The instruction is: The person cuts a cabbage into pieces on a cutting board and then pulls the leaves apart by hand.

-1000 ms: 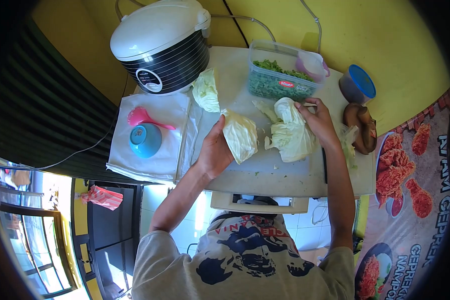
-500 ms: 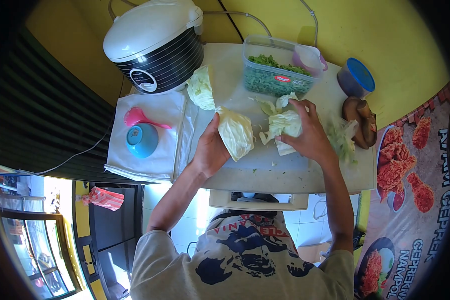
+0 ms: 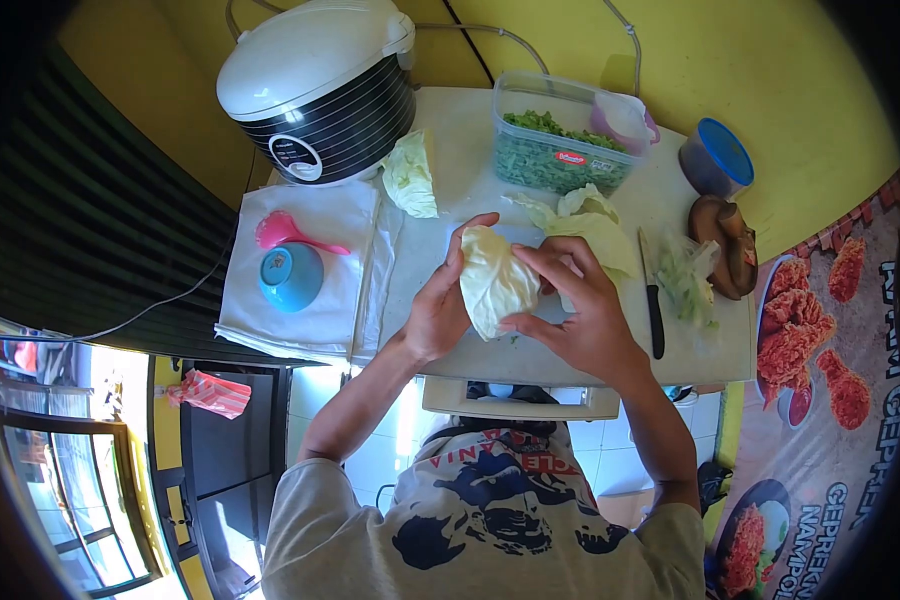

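Observation:
A pale piece of cabbage (image 3: 496,285) is held above the table's front part, between my two hands. My left hand (image 3: 440,305) cups it from the left, thumb up along its edge. From the right, my right hand (image 3: 585,315) grips its side with thumb and fingers. Loose cabbage leaves (image 3: 595,228) lie just beyond my right hand. Another cabbage wedge (image 3: 410,175) rests near the rice cooker. To the right of my right hand lies a knife (image 3: 654,310) with a black handle, its blade pointing away from me.
The rice cooker (image 3: 315,95) stands at the back left. A clear tub (image 3: 530,165) of chopped greens sits at the back. A blue bowl (image 3: 291,277) and pink ladle (image 3: 280,231) lie on white sheets. A blue-lidded container (image 3: 715,158), stone mortar (image 3: 720,245) and plastic bag (image 3: 682,275) are on the right.
My right hand has left the loose leaves on the table and moved left to the cabbage piece in my left hand. The knife now shows on the right.

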A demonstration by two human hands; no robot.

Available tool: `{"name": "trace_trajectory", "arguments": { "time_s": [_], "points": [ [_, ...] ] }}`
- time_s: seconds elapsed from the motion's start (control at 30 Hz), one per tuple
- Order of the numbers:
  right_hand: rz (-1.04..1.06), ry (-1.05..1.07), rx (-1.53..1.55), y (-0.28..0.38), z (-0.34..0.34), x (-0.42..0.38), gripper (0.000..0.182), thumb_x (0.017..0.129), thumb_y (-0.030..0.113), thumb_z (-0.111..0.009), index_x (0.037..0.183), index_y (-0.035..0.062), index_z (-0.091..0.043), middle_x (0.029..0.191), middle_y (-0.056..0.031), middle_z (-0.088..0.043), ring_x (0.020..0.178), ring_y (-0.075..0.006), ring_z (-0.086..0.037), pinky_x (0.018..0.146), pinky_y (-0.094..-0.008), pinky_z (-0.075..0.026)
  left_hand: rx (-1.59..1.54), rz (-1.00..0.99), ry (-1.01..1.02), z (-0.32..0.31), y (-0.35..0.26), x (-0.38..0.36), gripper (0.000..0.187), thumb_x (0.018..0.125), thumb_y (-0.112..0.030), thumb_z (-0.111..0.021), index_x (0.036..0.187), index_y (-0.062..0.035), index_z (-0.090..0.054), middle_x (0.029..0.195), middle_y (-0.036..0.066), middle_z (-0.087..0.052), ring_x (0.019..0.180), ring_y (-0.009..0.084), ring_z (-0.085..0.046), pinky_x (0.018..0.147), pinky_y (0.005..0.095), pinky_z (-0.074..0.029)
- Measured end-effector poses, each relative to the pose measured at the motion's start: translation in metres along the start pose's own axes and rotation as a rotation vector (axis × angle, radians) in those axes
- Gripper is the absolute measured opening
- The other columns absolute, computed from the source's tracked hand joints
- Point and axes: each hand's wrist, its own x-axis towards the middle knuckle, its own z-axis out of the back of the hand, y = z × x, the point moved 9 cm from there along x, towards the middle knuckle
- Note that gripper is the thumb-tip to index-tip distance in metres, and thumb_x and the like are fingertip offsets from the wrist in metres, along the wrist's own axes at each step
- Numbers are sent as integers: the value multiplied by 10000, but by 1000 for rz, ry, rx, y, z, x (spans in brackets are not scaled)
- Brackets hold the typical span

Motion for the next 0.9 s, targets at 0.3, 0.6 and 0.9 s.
{"name": "trace_trajectory", "arguments": {
  "time_s": [0.3,0.6,0.9],
  "points": [
    [-106,-31,554,-21,-2,-5,437,838,43,-792,1262,46,-687,1152,-78,-572,947,-172,-645,837,-307,-552,-162,19,71,4,4,-4,666,1042,-553,-379,1564,-172,-221,1470,152,-468,1339,308,-513,1119,475,-418],
    [121,-56,46,20,5,-5,526,785,119,-839,1288,90,-689,1383,-143,-536,1195,-288,-579,917,-366,-535,-379,137,-42,-7,11,-3,699,1061,-545,-331,1538,-40,-251,1528,202,-389,1404,363,-435,1129,534,-420],
    [214,-7,-33,16,4,-7,505,663,147,-900,1152,137,-773,1303,-99,-567,1123,-266,-577,849,-364,-540,-623,289,8,-6,24,-9,712,1058,-503,-387,1533,2,-225,1508,264,-379,1371,378,-475,1060,518,-507]
  ]
}}
